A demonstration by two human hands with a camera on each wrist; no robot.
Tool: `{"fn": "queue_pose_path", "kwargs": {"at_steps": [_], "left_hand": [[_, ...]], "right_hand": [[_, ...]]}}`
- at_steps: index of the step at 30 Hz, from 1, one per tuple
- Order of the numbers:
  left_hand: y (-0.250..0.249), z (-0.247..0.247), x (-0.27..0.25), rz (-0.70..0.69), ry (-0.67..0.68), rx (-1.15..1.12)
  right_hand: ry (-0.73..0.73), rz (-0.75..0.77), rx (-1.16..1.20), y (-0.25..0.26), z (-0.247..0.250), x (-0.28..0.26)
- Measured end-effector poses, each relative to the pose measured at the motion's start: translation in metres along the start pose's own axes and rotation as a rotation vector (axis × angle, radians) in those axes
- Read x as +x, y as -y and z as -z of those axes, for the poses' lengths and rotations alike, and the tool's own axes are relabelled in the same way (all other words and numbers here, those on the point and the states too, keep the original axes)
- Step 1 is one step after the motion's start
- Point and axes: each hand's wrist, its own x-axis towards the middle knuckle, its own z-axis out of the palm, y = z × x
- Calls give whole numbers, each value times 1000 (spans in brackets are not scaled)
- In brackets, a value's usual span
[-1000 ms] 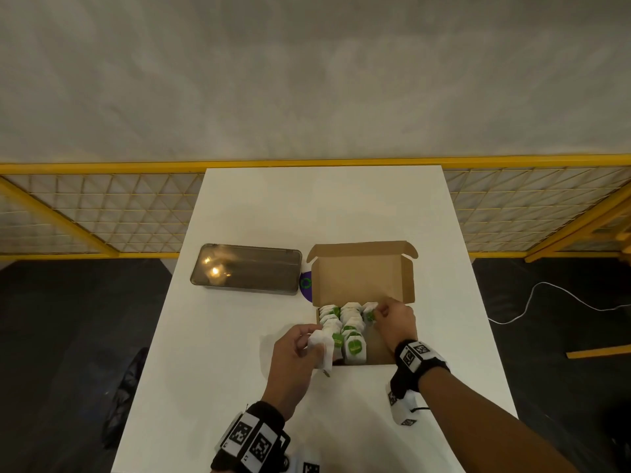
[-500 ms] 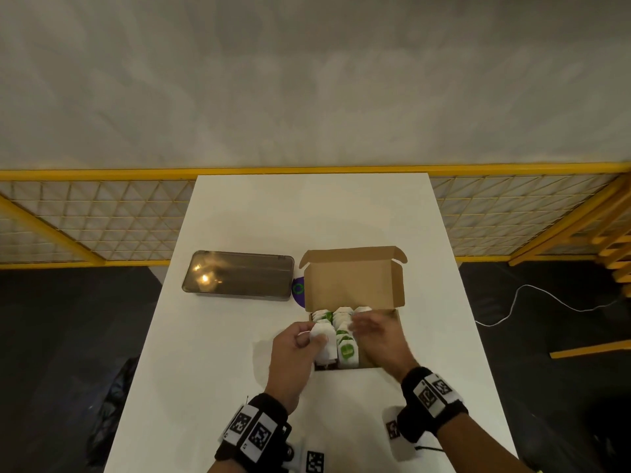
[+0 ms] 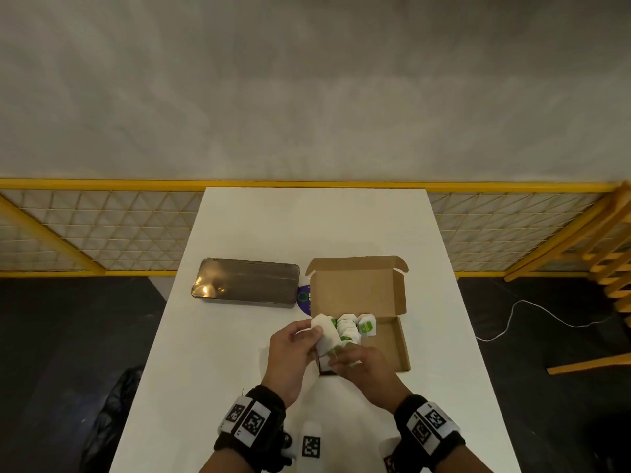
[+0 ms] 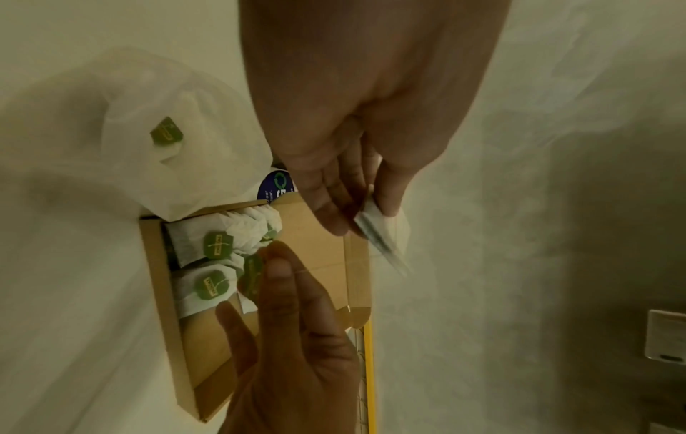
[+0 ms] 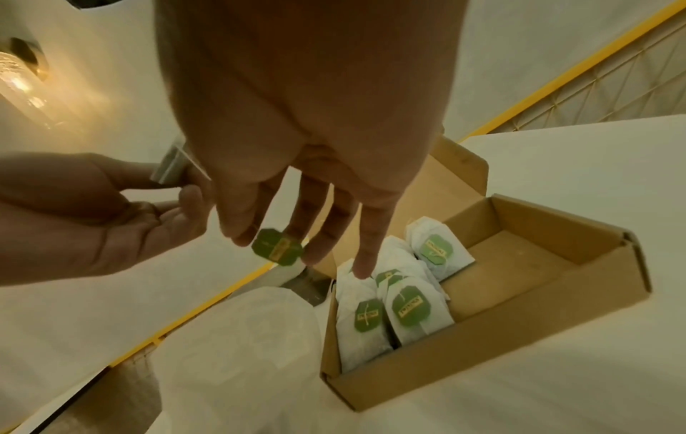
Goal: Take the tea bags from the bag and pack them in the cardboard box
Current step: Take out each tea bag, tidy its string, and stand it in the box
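Note:
An open cardboard box [image 3: 404, 349] sits mid-table, and several white tea bags [image 3: 348, 327] with green tags stand in its left half. Over the box's near-left corner my left hand [image 3: 316, 331] pinches one tea bag [image 3: 326, 332], seen blurred in the left wrist view as the tea bag [image 4: 382, 232]. My right hand [image 3: 336, 361] pinches that bag's green tag [image 5: 276, 248] between thumb and fingers, with the string running up to the bag. A clear plastic bag [image 4: 155, 117] lies against the box's left side with one tea bag visible inside.
A dark metal tin [image 3: 246, 281] lies left of the box, and a purple sticker [image 3: 304, 297] shows between them. The box's right half [image 5: 519, 264] holds nothing. A yellow mesh fence [image 3: 102, 233] runs behind the white table [image 3: 307, 227].
My right hand has left the far row of tea bags, come to the near-left and taken the green tag. My left hand has raised its tea bag slightly over the box.

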Motion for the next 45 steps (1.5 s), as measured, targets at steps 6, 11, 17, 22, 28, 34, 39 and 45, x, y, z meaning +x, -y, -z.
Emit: {"fn": "queue_pose_path", "kwargs": {"at_steps": [6,11,17,22,28,34,39,45], "left_hand": [[1,9,-12,0,123,94],[4,16,-15,-81,133,390],[4,17,-15,-142,158,541],[7,16,-13,-146,158,612],[12,15,-12,-124,136,600],[10,17,-13,0,135,298],[12,22,-12,25,181,216],[11,18,-17,-31,182,220]], "right_hand": [[-99,6,-30,5,2,-2],[-97,-58,21,22,9,1],[-110,-42,70,36,10,-4],[-268,-36,184,50,4,-12],[-333,-45,148,48,-3,-13],[-323,259,-201,37,-4,-18],[-284,333,-423,26,-2,-16],[-224,349,-445,23,-1,-17]]}}
